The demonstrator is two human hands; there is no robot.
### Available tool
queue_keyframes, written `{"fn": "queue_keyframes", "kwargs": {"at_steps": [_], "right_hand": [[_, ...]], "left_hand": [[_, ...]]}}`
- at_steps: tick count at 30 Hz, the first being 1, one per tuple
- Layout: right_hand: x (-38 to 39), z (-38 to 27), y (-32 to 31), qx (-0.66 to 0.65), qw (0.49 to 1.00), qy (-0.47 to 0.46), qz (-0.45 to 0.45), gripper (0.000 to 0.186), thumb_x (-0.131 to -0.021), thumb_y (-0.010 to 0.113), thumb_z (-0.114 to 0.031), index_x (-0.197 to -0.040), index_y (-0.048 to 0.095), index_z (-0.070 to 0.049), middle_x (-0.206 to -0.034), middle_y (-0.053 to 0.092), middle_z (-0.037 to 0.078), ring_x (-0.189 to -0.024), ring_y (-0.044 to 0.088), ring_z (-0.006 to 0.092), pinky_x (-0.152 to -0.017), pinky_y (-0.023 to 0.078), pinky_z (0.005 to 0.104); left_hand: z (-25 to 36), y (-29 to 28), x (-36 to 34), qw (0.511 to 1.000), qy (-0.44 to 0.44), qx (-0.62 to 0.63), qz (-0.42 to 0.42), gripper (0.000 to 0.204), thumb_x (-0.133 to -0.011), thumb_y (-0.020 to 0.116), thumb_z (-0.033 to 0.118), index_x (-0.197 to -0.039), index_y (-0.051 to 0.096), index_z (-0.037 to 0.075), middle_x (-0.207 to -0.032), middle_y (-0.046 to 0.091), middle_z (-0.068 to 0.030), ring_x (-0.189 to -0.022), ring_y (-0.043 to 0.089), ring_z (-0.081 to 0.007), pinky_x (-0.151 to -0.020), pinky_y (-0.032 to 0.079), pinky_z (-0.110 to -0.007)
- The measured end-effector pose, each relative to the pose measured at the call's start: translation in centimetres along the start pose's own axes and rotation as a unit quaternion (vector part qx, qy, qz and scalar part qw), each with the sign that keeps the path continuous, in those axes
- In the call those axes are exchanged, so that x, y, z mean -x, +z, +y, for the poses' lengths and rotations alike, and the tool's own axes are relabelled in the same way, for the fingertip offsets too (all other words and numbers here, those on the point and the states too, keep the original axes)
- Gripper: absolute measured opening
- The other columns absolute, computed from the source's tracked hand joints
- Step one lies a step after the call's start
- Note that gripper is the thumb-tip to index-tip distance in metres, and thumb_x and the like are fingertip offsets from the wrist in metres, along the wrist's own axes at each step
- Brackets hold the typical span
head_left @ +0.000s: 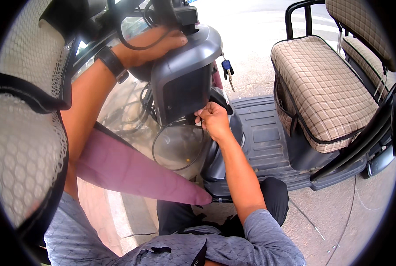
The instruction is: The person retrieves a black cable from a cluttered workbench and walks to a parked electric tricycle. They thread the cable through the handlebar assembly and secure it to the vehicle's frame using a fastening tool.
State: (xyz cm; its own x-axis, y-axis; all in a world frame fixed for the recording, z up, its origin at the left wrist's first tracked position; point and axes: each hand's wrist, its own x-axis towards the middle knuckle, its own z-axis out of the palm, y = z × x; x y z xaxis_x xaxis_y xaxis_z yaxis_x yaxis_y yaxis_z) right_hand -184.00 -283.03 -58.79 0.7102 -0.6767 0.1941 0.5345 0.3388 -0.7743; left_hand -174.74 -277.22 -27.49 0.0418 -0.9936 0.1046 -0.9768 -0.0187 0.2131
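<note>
Two hands, the left hand [162, 44] and right hand [214, 120], were at one gray console [184, 95], one wristwatch [111, 63] left of it, one key bunch [227, 67] to its right, three checked cushions [324, 88] farther right.

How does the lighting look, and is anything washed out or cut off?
In the head view, the pale ground at the top is glaringly bright; also in the head view, the plaid seat and the right hand are clearly lit, while the corners fall away to black.
</note>
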Motion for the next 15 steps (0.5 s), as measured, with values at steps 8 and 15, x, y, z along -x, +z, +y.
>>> {"fn": "queue_keyframes", "kwargs": {"at_steps": [8, 15], "right_hand": [[0.5, -0.2, 0.6, 0.014, 1.000, -0.007, 0.005, 0.002, -0.093, 0.061, 0.002, -0.094, 0.062, 0.003, -0.076, 0.068, 0.010, -0.058, 0.057, 0.0097, -0.047, 0.039, 0.0237], [0.2, -0.5, 0.3, 0.008, 1.000, 0.013, -0.004, 0.003, -0.093, 0.062, 0.001, -0.094, 0.062, 0.004, -0.079, 0.069, 0.010, -0.059, 0.058, 0.0101, -0.047, 0.041, 0.0236]], "left_hand": [[0.0, -0.5, 0.2, 0.996, -0.038, 0.073, -0.021, 0.051, -0.101, 0.059, 0.034, -0.136, 0.058, -0.004, -0.122, 0.065, -0.0091, -0.113, 0.056, -0.0162, -0.101, 0.042, -0.030], [0.1, -0.4, 0.2, 0.993, -0.043, 0.105, -0.018, 0.057, -0.099, 0.062, 0.034, -0.142, 0.053, -0.003, -0.132, 0.061, -0.0128, -0.120, 0.056, -0.0201, -0.103, 0.043, -0.033]]}}
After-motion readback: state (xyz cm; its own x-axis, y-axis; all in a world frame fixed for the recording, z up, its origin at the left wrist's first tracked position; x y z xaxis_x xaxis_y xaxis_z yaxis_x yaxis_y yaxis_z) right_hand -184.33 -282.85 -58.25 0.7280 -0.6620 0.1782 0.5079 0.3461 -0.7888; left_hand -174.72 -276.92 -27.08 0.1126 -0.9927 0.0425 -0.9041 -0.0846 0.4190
